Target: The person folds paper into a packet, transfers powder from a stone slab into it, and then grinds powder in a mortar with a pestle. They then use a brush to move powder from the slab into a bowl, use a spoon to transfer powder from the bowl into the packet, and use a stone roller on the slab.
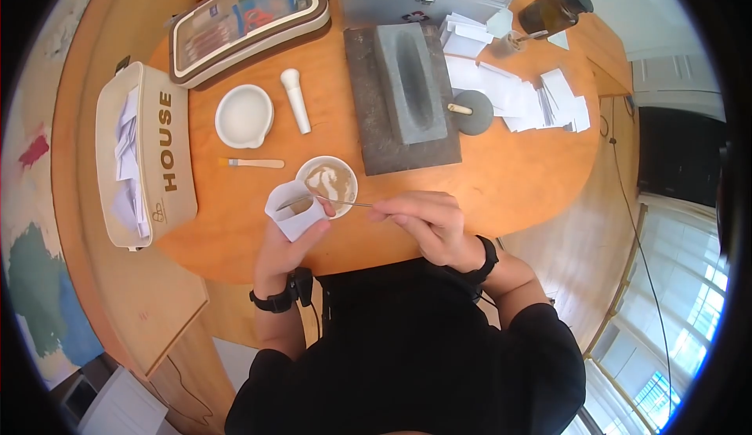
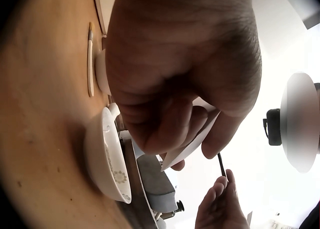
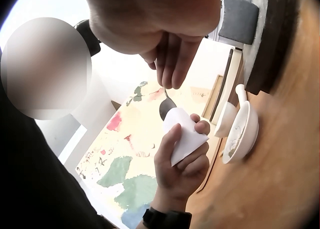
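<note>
My left hand (image 1: 280, 253) grips a white paper packet (image 1: 296, 222), its mouth held open. In the right wrist view the thumb lies across the front of the packet. My right hand (image 1: 432, 222) pinches the thin handle of a metal spoon (image 3: 166, 107). The spoon's bowl is at the packet's mouth, its tip hidden by the paper. Just beyond the packet stands a white bowl (image 1: 355, 186), with white powder (image 1: 319, 178) lying over a brownish layer. The left wrist view shows this bowl's floral inside on the table, below the left hand.
A white mortar (image 1: 244, 114), a pestle (image 1: 295, 99) and a brush (image 1: 252, 163) lie left. Mid-table, a grey stone trough (image 1: 392, 82) sits on a dark slab (image 1: 366, 121). To its right are a stone wheel (image 1: 478, 114) and several paper packets (image 1: 556, 94). A cream basket (image 1: 182, 176) stands far left.
</note>
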Available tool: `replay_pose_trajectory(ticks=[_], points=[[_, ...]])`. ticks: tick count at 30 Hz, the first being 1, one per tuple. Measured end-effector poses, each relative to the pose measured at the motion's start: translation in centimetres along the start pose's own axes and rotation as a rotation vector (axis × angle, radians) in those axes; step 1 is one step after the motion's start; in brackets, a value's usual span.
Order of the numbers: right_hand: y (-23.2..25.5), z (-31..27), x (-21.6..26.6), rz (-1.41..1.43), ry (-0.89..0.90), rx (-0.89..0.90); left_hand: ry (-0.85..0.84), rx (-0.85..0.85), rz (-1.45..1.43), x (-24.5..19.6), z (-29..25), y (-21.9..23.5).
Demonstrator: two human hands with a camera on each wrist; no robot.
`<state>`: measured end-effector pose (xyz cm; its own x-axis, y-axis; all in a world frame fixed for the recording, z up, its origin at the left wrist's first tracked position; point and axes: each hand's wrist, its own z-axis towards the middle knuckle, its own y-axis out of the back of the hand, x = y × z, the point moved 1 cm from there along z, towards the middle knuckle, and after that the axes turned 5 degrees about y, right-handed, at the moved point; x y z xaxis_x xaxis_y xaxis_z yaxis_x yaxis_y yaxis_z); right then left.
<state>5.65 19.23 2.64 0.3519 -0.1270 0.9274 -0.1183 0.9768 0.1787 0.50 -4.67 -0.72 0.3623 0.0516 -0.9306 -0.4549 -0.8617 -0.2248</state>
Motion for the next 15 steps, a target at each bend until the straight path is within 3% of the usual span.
replay_pose_trajectory(ticks=[7, 10, 15], points=[[0.3, -0.2, -0.2, 0.031, -0.011, -0.011, -0.018, 0.028, 0.043, 0.4, 0.1, 0.1], [0.9, -0.7, -0.1, 0.156, -0.068, -0.189, 0.004, 0.037, 0.076, 0.5, 0.1, 0.3], [4.1, -0.2, -0.5, -0.032, -0.1, -0.563, -0.003, -0.003, 0.066, 1.0, 0.0, 0.5]])
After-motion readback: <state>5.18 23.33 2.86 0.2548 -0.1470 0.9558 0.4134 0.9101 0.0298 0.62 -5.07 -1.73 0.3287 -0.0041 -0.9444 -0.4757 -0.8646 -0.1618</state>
